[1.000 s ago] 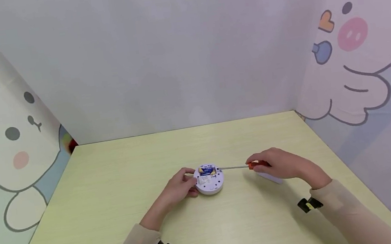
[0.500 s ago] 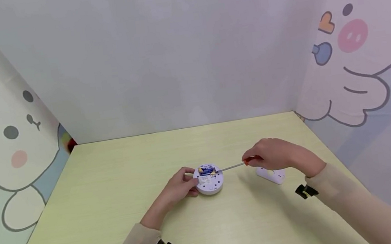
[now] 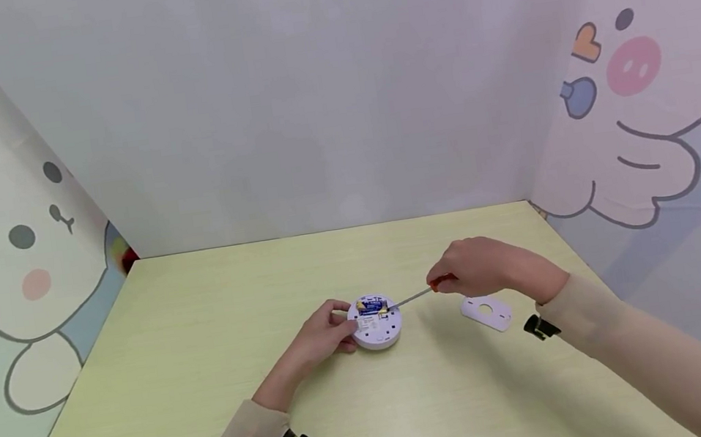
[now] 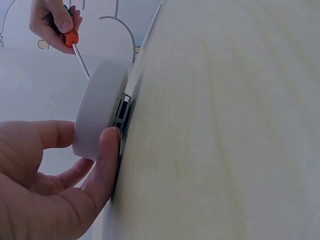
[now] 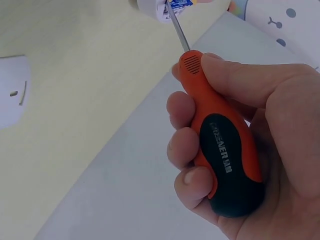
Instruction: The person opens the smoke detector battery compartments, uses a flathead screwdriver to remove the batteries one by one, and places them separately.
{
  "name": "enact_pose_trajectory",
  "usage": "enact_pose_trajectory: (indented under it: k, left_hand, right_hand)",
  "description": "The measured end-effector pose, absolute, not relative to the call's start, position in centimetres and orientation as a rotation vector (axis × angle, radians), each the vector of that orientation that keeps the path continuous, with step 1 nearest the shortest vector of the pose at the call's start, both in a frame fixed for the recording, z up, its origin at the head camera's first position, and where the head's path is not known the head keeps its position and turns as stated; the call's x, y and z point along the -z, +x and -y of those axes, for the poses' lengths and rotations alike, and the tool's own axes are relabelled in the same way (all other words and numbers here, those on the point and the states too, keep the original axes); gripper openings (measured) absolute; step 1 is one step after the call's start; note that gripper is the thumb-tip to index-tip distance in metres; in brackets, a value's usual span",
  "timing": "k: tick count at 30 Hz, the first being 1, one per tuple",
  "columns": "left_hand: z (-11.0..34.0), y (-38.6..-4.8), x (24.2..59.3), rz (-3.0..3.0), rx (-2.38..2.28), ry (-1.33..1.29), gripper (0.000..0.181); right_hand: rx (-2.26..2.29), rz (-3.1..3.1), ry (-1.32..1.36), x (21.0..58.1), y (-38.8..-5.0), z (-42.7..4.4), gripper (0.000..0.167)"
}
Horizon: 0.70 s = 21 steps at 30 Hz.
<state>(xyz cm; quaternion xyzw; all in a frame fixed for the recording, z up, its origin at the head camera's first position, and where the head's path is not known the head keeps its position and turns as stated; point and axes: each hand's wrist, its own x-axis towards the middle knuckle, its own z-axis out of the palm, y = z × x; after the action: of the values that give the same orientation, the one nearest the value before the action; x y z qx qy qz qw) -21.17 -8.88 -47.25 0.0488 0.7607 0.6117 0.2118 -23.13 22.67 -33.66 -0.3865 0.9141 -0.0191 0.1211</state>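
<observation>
A round white smoke alarm (image 3: 375,335) lies on the table with its back up, blue-and-yellow batteries (image 3: 372,306) showing in its open bay. My left hand (image 3: 321,337) grips its left rim between thumb and fingers; the left wrist view shows the alarm's thick white side (image 4: 97,112). In my right hand (image 3: 479,266) is a screwdriver with an orange-and-black handle (image 5: 225,137), the fingers curled round it. Its metal shaft (image 3: 413,298) slants down leftward, the tip at the right end of the batteries. Exactly what the tip touches is too small to tell.
A white mounting plate (image 3: 503,318) with a central hole and slots lies on the pale yellow table (image 3: 214,295), below my right hand. Grey-white cloth (image 3: 309,106) stands behind the table, and cartoon-printed cloth (image 3: 655,156) flanks it.
My right hand has risen and shifted slightly left, so the screwdriver tilts more steeply and its tip has moved onto the batteries' right end. The mounting plate has come into view. The left hand stays put.
</observation>
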Motion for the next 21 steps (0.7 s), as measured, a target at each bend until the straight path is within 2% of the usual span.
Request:
enact_pose_trajectory:
  k: [4, 12, 21]
  left_hand:
    - [8.8, -21.2, 47.3, -2.116, -1.693, 0.135, 0.04]
    - [8.6, -21.1, 47.3, -2.116, -1.697, 0.128, 0.041]
    - [8.3, -21.2, 47.2, -2.104, -1.701, 0.13, 0.038]
  right_hand:
    - [-0.009, -2.666, -1.115, 33.1, -23.3, -22.0, 0.019]
    - [-0.186, -2.65, -1.094, 31.8, -23.6, -20.1, 0.011]
    - [-0.276, -2.645, -1.033, 31.4, -23.6, -19.1, 0.011]
